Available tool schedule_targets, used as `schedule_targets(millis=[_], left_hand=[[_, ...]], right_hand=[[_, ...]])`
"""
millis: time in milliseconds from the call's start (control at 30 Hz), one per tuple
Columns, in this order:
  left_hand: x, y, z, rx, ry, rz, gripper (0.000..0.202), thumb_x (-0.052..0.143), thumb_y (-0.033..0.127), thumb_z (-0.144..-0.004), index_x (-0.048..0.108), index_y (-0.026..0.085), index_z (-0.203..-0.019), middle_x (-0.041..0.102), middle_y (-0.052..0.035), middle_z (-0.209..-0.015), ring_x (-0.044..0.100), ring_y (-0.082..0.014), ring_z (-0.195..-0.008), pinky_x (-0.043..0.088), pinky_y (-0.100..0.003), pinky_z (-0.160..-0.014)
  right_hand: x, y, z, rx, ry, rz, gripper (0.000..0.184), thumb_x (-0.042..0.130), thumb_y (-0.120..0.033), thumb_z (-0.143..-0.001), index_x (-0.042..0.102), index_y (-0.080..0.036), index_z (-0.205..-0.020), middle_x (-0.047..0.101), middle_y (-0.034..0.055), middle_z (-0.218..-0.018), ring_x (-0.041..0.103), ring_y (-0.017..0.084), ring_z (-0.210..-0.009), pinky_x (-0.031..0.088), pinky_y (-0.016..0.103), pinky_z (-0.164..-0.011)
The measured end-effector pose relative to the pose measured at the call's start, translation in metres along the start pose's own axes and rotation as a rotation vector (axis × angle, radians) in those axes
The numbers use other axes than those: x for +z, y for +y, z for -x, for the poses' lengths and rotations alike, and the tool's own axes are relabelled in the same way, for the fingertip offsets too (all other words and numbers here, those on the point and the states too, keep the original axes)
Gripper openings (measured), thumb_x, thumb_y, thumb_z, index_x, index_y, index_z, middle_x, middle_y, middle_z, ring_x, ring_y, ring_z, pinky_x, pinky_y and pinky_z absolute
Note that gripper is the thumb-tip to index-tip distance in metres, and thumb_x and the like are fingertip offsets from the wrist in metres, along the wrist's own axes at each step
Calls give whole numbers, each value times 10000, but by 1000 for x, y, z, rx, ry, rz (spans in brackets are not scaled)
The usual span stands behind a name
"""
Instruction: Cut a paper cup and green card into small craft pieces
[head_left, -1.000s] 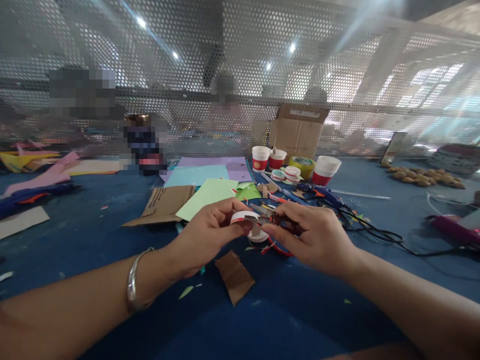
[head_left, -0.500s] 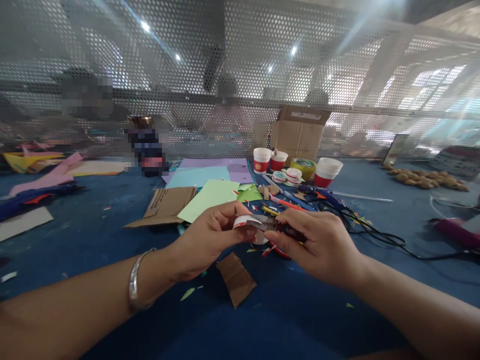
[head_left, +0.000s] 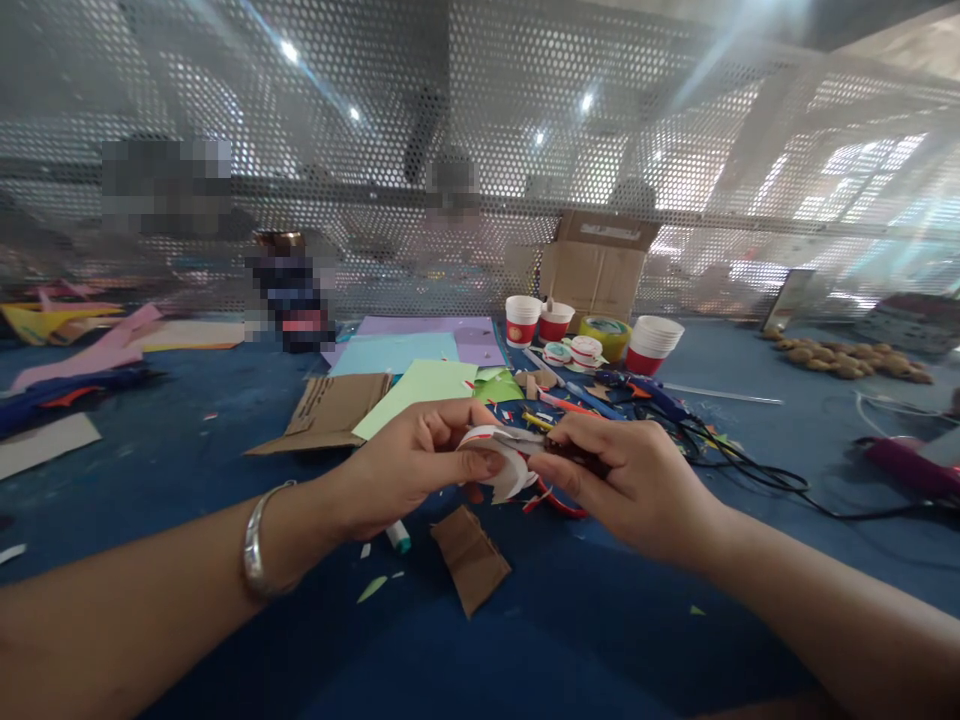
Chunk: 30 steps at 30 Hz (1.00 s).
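Note:
My left hand is closed around a piece of a red and white paper cup, held just above the blue table. My right hand is closed on a pair of scissors whose blades meet the cup piece at its upper edge. The two hands almost touch over the table's middle. A silver bangle sits on my left wrist. Below the hands lie a folded scrap of brown cardboard and small paper offcuts.
Coloured paper sheets and flat cardboard lie behind my hands. Red and white cups, a stack of cups and a tape roll stand further back by a cardboard box. A black cable runs right. A perforated screen closes the back.
My left hand has turned the cup piece so more of its white inside shows. A small white and green object below the left hand has come into sight. The scissors stay at the piece's edge.

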<state>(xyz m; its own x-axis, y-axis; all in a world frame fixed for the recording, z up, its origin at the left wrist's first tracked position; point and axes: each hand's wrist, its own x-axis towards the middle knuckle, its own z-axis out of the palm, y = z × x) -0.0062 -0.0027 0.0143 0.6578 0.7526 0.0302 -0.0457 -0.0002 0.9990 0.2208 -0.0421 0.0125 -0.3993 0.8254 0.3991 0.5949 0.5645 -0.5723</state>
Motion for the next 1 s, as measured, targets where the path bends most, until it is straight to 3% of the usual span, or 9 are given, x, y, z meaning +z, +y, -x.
schedule_targets(millis=[433,633,1000], left_hand=[[13,1,4,-97,89,115,161,792,241,-796,663,161,-851,712,6,-761,625,-97,-682,512,-158,-554],[12,4,4,-116,130,47,258,805,360,-768,652,161,-827,697,-15,-761,614,-131,-674,504,-197,-518],[11,3,6,-123,146,-68,254,737,399,-834,657,158,-822,692,-25,-711,587,-115,-604,439,-164,-462]], right_hand=[[-4,-2,0,43,-21,14,366,554,-407,-968,498,-184,-683,418,-58,-576,327,78,-519,280,211,-473],[-4,1,-1,17,-12,66,359,567,-388,-960,494,-184,-675,433,-59,-566,332,76,-514,284,204,-474],[-2,1,-3,23,-12,20,353,573,-383,-958,521,-174,-679,463,-55,-571,362,69,-511,296,195,-477]])
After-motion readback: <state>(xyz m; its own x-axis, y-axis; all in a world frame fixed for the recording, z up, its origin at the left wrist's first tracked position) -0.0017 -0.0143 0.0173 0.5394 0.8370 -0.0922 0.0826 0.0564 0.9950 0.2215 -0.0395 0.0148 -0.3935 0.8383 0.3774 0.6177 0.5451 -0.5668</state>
